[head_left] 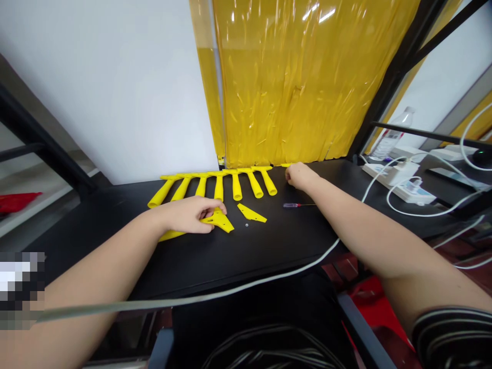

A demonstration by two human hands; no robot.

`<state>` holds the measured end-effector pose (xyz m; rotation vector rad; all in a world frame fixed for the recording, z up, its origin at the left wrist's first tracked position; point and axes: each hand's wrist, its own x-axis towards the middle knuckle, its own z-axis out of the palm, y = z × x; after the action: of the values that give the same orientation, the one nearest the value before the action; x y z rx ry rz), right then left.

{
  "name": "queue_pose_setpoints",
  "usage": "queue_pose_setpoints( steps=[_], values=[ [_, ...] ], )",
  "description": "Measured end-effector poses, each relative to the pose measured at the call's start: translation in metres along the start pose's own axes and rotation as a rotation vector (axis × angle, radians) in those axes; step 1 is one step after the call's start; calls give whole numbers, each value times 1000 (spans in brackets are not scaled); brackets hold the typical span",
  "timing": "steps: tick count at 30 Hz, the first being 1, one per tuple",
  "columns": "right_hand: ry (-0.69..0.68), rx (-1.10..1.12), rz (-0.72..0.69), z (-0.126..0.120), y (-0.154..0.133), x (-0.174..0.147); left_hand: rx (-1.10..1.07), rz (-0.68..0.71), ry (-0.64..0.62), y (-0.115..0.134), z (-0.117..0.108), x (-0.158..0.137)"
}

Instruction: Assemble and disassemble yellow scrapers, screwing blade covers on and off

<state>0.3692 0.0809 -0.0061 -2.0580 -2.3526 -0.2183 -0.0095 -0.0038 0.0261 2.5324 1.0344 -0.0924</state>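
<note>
The yellow handled part (220,221) lies low over the near left side of the black tabletop (269,251), its flat, holed head pointing right and its tubular grip reaching left beneath the wrist. It looks like moulded or printed plastic, so it should be light and stiff, a little slick on the smooth faces, and probably weakest at the thin edges of the head. The thick tube seems the surest place to take hold; the flat head would suit a pinch across its faces.

The left hand (192,212) is partly closed, its fingers curled round the part where head meets grip, with the thumb largely hidden. The right hand (302,177) is at the far right, fingers bent inward beside a yellow piece (286,165) whose end shows past the knuckles; whether it pinches that piece or only touches it, one cannot tell.

Just right of the left hand lies a loose yellow plate (251,213), with a tiny metal fastener (246,225) near it. Seven yellow tubed parts (237,187) stand in a row along the far side, and a screwdriver (292,205) lies near the right forearm.
</note>
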Motion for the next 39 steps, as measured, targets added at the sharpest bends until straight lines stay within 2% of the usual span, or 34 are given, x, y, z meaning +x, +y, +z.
queue_pose_setpoints(
  steps=[4, 8, 9, 11, 13, 15, 17, 20, 23, 26, 34, 36, 39],
  values=[
    [44, 9, 22, -5, 1, -4, 7, 5, 3, -1, 0, 0],
    [166, 78, -3, -18, 1, -21, -17, 10, 7, -3, 1, 0],
    [192, 148, -56, -20, -2, -27, -24, 16, 11, -4, 2, 0],
    [192, 419, -270, -24, -12, -42, -42, 30, 17, -5, 2, 0],
    [75, 661, -535, -27, -29, -57, -61, 47, 26, -6, 1, 0],
    [-22, 726, -725, -28, -50, -70, -83, 64, 55, -6, -1, -1],
    [-24, 623, -796, -29, -71, -78, -93, 64, 116, -5, -4, -2],
    [-3, 456, -724, -28, -93, -83, -126, 65, 179, -1, -7, -2],
    [-24, 434, -630, -24, -99, -82, -166, 66, 176, 0, -7, -1],
    [-74, 592, -524, -20, -93, -80, -146, 40, 188, -2, -5, 0],
    [-317, 1345, -248, -25, -68, -67, -163, 51, 195, -6, -6, 0],
    [-325, 1393, -214, -27, -65, -66, -145, 41, 193, -6, -6, 0],
    [-340, 1244, -275, -26, -66, -69, -127, 17, 188, -6, -5, 0]
  ],
)
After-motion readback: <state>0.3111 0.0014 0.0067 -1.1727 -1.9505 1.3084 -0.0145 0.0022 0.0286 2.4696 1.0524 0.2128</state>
